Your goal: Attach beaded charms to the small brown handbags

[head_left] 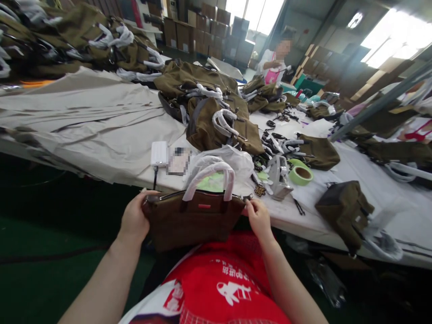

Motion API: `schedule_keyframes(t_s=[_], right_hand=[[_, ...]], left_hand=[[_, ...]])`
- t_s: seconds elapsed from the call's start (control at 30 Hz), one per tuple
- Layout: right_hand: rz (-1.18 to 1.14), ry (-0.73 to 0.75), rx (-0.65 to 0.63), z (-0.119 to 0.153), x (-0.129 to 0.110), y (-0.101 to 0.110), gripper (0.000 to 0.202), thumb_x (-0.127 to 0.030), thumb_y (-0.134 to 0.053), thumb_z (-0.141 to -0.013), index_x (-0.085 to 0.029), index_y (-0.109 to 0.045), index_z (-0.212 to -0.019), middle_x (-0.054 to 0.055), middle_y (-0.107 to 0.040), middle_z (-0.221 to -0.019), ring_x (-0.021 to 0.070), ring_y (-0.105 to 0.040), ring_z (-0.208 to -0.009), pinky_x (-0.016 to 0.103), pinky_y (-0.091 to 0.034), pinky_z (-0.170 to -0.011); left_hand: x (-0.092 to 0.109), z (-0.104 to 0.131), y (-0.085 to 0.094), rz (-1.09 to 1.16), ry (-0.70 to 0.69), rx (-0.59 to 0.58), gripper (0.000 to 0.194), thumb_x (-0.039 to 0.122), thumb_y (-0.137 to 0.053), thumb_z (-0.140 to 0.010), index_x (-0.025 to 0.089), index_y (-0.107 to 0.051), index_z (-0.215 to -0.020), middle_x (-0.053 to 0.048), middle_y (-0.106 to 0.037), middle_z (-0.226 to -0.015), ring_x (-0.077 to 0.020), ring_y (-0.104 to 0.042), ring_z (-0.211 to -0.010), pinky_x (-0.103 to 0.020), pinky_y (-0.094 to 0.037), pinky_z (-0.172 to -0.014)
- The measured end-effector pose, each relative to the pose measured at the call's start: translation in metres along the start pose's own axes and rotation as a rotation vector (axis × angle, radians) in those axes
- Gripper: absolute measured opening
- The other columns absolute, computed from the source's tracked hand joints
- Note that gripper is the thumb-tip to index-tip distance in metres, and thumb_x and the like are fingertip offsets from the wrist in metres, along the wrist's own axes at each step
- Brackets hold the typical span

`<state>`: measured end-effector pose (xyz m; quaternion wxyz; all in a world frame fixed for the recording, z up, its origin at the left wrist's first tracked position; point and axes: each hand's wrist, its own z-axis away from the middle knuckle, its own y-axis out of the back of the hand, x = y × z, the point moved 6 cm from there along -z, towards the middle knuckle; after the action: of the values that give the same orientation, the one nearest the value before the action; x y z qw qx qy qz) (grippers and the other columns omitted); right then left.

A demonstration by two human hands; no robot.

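A brown handbag with a small red label is held upright between my hands, just off the table's front edge. White wrapping covers its upright handles. My left hand is closed on the bag's top left corner. At the opposite top corner, my right hand pinches the bag near the zipper end. Clear plastic and a light green sheet show behind the handles.
On the table lie a white power bank, a phone, a tape dispenser and a roll of green tape. Olive bags are piled behind. Another bag sits near the right edge. A person stands at the far side.
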<state>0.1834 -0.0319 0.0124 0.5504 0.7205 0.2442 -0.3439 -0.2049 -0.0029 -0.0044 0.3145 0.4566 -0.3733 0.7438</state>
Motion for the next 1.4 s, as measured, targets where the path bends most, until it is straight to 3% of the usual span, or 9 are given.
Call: schedule_keyframes(t_s=[0.13, 0.33, 0.57, 0.67, 0.77, 0.93, 1.17, 1.23, 1.4], right_hand=[[-0.131, 0.086, 0.139, -0.001, -0.026, 0.013, 0.044, -0.051, -0.04, -0.096, -0.017, -0.066, -0.107, 0.013, -0.066, -0.113, 0.0269, -0.059, -0.109, 0.045, -0.042, -0.1], [-0.647, -0.123, -0.317, 0.003, -0.041, -0.042, 0.065, -0.067, -0.03, -0.094, -0.019, -0.066, -0.117, 0.011, -0.071, -0.112, 0.0254, -0.064, -0.111, 0.042, -0.043, -0.103], [-0.788, -0.299, -0.354, 0.015, -0.042, -0.053, 0.066, -0.068, -0.04, -0.087, -0.016, -0.068, -0.06, 0.01, -0.067, -0.059, 0.0225, -0.064, -0.064, 0.035, -0.053, -0.07], [-0.69, -0.124, -0.577, 0.023, -0.061, -0.05, 0.046, -0.052, -0.054, -0.087, -0.017, -0.07, -0.063, 0.008, -0.071, -0.075, 0.0213, -0.065, -0.074, 0.033, -0.052, -0.075], [-0.515, 0.105, -0.714, 0.034, -0.082, -0.048, 0.023, -0.038, -0.064, -0.083, -0.018, -0.074, -0.09, 0.008, -0.071, -0.103, 0.023, -0.065, -0.097, 0.035, -0.049, -0.089], [-0.128, 0.369, -0.633, 0.051, -0.102, -0.056, 0.043, -0.024, -0.07, -0.078, -0.02, -0.064, -0.12, 0.01, -0.065, -0.116, 0.0251, -0.058, -0.109, 0.042, -0.044, -0.1], [0.113, 0.41, -0.543, 0.05, -0.116, -0.068, 0.032, -0.021, -0.058, -0.088, -0.016, -0.062, -0.119, 0.012, -0.064, -0.115, 0.0236, -0.056, -0.108, 0.039, -0.042, -0.099], [0.145, 0.407, -0.649, 0.053, -0.119, -0.074, 0.026, -0.024, -0.048, -0.095, -0.016, -0.064, -0.115, 0.01, -0.067, -0.108, 0.0216, -0.058, -0.102, 0.037, -0.042, -0.097], [-0.116, 0.553, -1.206, 0.088, -0.131, -0.094, 0.036, -0.028, -0.038, -0.101, -0.016, -0.065, -0.081, 0.004, -0.066, -0.085, 0.014, -0.058, -0.079, 0.025, -0.044, -0.079]], left_hand=[[0.016, 0.005, -0.013, -0.21, 0.032, -0.3, 0.023, 0.038, -0.066, -0.065, 0.016, -0.068, -0.058, -0.008, -0.071, -0.077, -0.0169, -0.06, -0.063, -0.022, -0.049, -0.05], [0.034, 0.029, -0.057, -0.881, -0.064, -0.751, 0.039, 0.049, -0.074, -0.064, 0.02, -0.073, -0.089, -0.004, -0.069, -0.069, -0.0183, -0.061, -0.059, -0.023, -0.043, -0.048], [0.011, 0.049, -0.094, -1.311, -0.159, -1.173, 0.039, 0.056, -0.058, -0.077, 0.021, -0.075, -0.087, -0.003, -0.074, -0.079, -0.0211, -0.064, -0.068, -0.024, -0.042, -0.058], [0.002, 0.054, -0.101, -1.289, -0.137, -1.167, 0.044, 0.058, -0.052, -0.081, 0.021, -0.075, -0.088, -0.004, -0.075, -0.088, -0.024, -0.066, -0.077, -0.025, -0.044, -0.065], [0.0, 0.057, -0.102, -1.271, -0.145, -1.122, 0.041, 0.056, -0.057, -0.077, 0.02, -0.074, -0.09, -0.003, -0.075, -0.086, -0.0242, -0.066, -0.076, -0.025, -0.044, -0.064], [-0.001, 0.065, -0.102, -1.243, -0.218, -1.188, 0.029, 0.043, -0.063, -0.073, 0.019, -0.073, -0.087, -0.002, -0.074, -0.084, -0.0216, -0.064, -0.073, -0.024, -0.042, -0.063], [-0.015, 0.062, -0.093, -1.055, -0.053, -1.132, 0.04, 0.049, -0.049, -0.085, 0.017, -0.073, -0.092, -0.003, -0.075, -0.09, -0.0252, -0.066, -0.085, -0.026, -0.047, -0.07], [-0.017, 0.056, -0.088, -1.059, -0.049, -1.073, 0.041, 0.05, -0.05, -0.084, 0.017, -0.074, -0.09, -0.004, -0.075, -0.092, -0.0265, -0.067, -0.088, -0.027, -0.048, -0.072], [-0.017, 0.036, -0.07, -1.161, -0.137, -0.766, 0.04, 0.049, -0.049, -0.083, 0.015, -0.072, -0.083, -0.009, -0.075, -0.088, -0.0293, -0.067, -0.086, -0.029, -0.047, -0.066]])
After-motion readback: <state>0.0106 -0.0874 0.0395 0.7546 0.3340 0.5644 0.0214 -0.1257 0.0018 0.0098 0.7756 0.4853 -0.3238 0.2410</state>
